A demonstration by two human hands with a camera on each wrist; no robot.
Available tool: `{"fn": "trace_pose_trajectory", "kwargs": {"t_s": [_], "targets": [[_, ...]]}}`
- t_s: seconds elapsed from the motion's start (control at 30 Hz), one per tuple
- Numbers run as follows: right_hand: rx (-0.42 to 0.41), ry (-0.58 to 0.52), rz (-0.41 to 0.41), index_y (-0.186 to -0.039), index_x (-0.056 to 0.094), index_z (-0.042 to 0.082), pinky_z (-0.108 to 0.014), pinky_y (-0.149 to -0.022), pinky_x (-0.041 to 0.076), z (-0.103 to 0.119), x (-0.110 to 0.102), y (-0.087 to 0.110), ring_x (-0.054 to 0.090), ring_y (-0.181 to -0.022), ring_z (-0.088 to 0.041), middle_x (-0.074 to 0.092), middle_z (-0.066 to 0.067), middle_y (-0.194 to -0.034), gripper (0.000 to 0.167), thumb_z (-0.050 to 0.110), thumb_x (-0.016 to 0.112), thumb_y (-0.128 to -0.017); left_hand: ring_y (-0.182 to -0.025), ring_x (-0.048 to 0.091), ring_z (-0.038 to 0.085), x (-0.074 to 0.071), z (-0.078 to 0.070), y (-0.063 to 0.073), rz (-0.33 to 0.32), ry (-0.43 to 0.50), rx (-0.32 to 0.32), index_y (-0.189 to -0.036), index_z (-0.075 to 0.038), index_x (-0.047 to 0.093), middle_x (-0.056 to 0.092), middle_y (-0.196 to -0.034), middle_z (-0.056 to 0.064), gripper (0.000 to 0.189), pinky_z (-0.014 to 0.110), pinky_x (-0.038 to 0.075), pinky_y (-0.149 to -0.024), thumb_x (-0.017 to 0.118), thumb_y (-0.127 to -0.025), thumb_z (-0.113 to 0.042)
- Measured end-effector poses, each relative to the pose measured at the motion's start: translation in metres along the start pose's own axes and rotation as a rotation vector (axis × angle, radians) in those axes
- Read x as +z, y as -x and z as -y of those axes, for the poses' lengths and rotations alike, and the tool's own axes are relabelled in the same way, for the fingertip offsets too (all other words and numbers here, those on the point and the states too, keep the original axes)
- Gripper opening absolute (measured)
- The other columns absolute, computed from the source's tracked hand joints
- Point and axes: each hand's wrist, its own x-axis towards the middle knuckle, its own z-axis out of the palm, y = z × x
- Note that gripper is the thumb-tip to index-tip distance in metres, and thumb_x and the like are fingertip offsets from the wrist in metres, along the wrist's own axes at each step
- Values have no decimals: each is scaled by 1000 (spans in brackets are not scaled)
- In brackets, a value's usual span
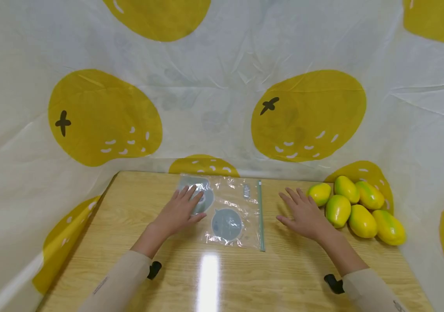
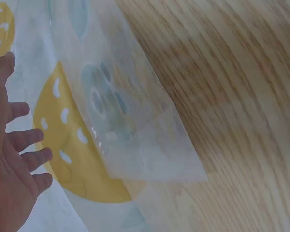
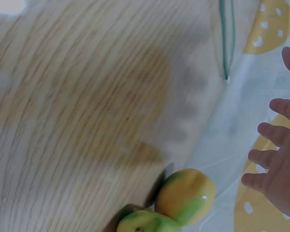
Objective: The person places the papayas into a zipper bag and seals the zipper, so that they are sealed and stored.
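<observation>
A clear zip bag with grey-blue printed shapes lies flat on the table, its green zip edge on the right side. Over the bag's left part is my left hand, fingers spread and holding nothing; whether it touches the bag I cannot tell. My right hand hovers between the zip edge and a group of mangoes, also with spread fingers and nothing in it. Several yellow-green mangoes sit together at the right; two of them show low in the right wrist view.
The wooden table has a bright light reflection near its front. A white cloth with big yellow fruit prints hangs behind the table and along both sides. The mangoes stand close to the cloth on the right.
</observation>
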Motion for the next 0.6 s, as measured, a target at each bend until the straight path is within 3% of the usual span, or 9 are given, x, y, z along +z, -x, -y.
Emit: {"fn": "trace_pose_trajectory", "kwargs": {"t_s": [0.6], "targets": [[-167, -14, 44, -153, 48, 5, -76, -110, 33, -12, 29, -10, 40, -145, -52, 43, -23, -159, 69, 43, 66, -98, -151, 36, 44, 6, -25, -31, 63, 64, 98, -157, -5, 42, 36, -164, 23, 72, 56, 29, -124, 52, -104, -53]]}}
